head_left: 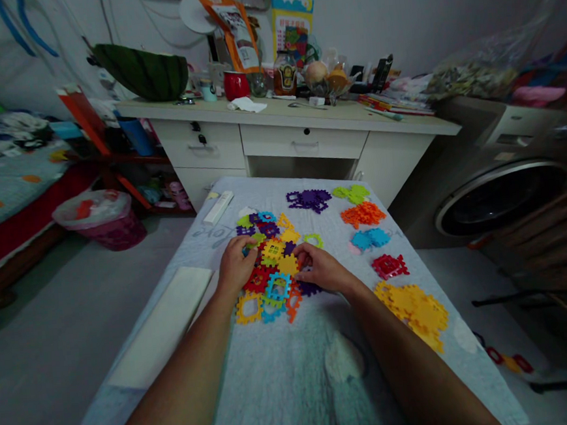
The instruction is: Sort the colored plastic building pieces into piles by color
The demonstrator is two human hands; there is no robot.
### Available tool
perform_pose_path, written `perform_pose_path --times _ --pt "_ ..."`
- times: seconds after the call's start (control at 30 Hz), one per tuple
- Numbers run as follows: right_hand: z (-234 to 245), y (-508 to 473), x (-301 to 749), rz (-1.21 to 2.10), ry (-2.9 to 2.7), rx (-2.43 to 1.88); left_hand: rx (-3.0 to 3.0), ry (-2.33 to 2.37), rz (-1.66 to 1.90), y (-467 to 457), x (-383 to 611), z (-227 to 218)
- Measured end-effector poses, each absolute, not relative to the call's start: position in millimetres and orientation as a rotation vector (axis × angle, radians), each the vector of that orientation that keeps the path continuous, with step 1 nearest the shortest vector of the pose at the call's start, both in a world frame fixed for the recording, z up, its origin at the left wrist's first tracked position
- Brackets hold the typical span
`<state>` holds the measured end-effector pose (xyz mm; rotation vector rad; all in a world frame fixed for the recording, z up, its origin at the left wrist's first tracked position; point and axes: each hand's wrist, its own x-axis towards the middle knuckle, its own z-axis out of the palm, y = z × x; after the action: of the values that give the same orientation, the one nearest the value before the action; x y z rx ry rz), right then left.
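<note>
A mixed heap of flat plastic interlocking pieces with toothed edges (pixel 258 280) lies on the cloth-covered table, in red, yellow, blue, green, purple and orange. At the heap's left side is my left hand (pixel 238 263), fingers bent inward; whatever is between its fingertips is hidden. My right hand (pixel 321 266) reaches in from the right, with curled fingers and thumb at the edge of a yellow interlocking piece (pixel 288 265). Another yellow piece (pixel 273 248) with cut-out marks sits on top between the hands. Purple pieces (pixel 311 289) show partly under my right hand.
Single-colour piles line the right: purple (pixel 308 199), green (pixel 352 194), orange (pixel 363 215), blue (pixel 370 238), red (pixel 390 266), yellow (pixel 416 310). A white board (pixel 165 326) lies at left. A cluttered desk (pixel 302 147) stands behind, a washing machine (pixel 475 151) at right.
</note>
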<state>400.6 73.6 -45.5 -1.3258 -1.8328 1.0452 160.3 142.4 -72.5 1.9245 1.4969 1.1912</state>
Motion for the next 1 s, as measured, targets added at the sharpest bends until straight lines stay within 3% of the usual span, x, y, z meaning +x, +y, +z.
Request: perform_pose_path --times 0.2,0.6,0.87,1.0 --pt "-45.6 75.4 397.5 1.227 -1.607 -1.294 1.929 1.495 1.190 142.9 160.2 -73.2" --pt "-48.0 73.6 389.4 0.935 -1.802 -1.416 1.951 1.502 1.156 143.8 160.2 -74.3" --pt "-38.4 79.4 413.2 1.069 -1.551 -1.329 1.953 1.494 1.166 143.8 160.3 -74.1" --pt "-25.3 93.4 445.4 0.874 -1.460 -1.446 1.965 1.493 1.171 146.2 159.2 -77.7"
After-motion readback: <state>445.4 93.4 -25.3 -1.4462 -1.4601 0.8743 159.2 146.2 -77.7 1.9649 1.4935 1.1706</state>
